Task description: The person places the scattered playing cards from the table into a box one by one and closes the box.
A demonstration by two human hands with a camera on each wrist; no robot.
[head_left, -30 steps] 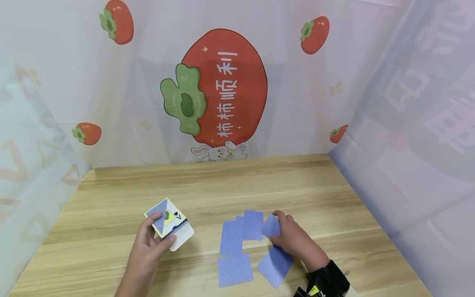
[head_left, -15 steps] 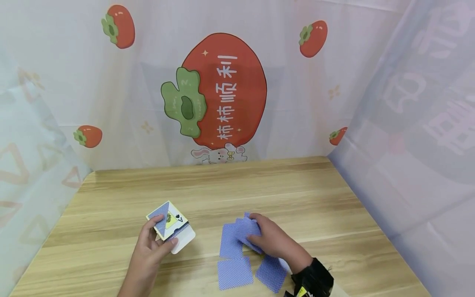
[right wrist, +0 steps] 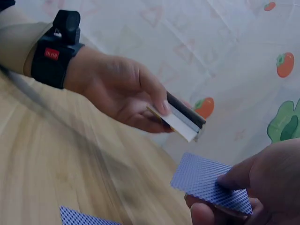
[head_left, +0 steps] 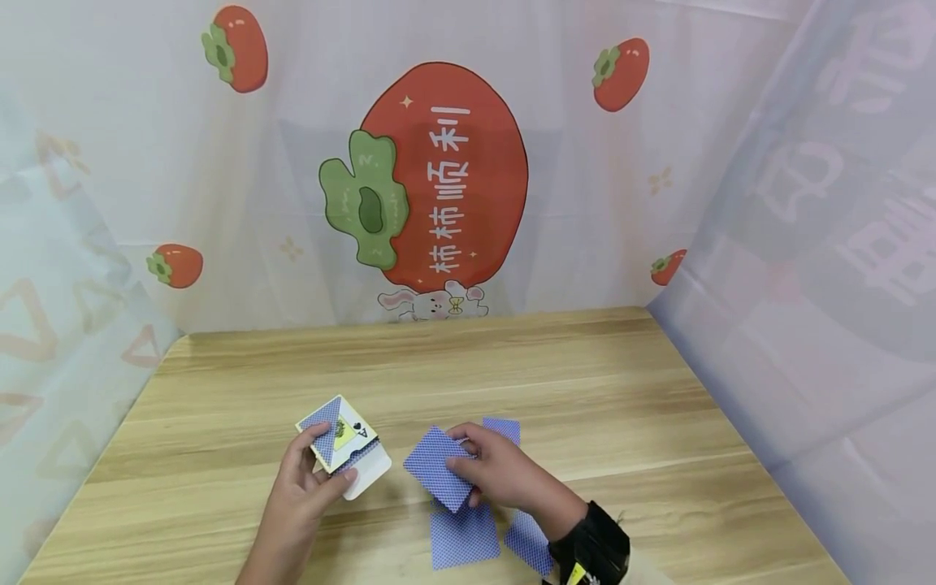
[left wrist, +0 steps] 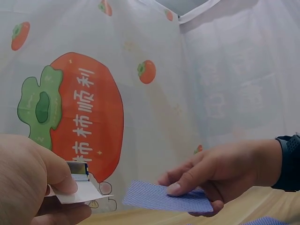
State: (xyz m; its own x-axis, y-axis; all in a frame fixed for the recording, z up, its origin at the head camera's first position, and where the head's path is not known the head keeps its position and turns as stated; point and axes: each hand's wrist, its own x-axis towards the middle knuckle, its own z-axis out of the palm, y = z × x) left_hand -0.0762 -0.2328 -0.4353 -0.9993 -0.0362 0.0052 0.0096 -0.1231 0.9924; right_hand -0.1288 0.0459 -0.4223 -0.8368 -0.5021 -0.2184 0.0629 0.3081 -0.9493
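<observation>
1. The held cards (head_left: 435, 467), one or a thin stack (I cannot tell which), are above the table (head_left: 621, 390), blue backs up, just beside the box but apart from it.
2. They should be very light and springy, likely slick on the faces, so a stack could fan or slide apart under a loose pinch. Corners look the easiest part to bend; holding by one end, thumb over and fingers under, should keep the far end free and flat.
3. The right hand (head_left: 504, 471) pinches them that way, thumb on the backs, fingers curled beneath.
4. The left hand (head_left: 301, 479) grips the box (head_left: 344, 439), which is tilted, its ace print up and its flap (head_left: 371, 471) folded out towards the cards. It looks like thin cardboard: stiff along the edges, easily crushed if squeezed across the mouth. Holding by the sides seems safest.
5. On the table lie a near card (head_left: 464, 538), a right-hand card (head_left: 528, 543) and a far card (head_left: 504, 427). Flat cards are probably hard to lift by the middle; an edge or corner should give better purchase.
</observation>
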